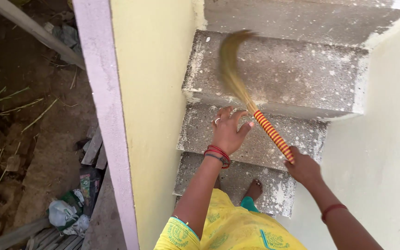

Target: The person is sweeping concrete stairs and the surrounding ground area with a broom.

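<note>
Right hand [303, 167] grips striped broom [274, 135] — left hand [228, 132] beside.

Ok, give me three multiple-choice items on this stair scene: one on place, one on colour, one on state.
1. Where is the broom's brush end?
A. on the concrete steps
B. on the soil
C. on the wall top

2. What colours wrap the broom handle?
A. blue and white
B. red and yellow
C. green and black

3. How is the left hand?
A. fist around the handle
B. open, fingers spread
C. holding a cloth

Answers: 1 A, bristles blur over a step. 2 B, striped wrapping shows. 3 B, only the right hand grips the handle.
</note>
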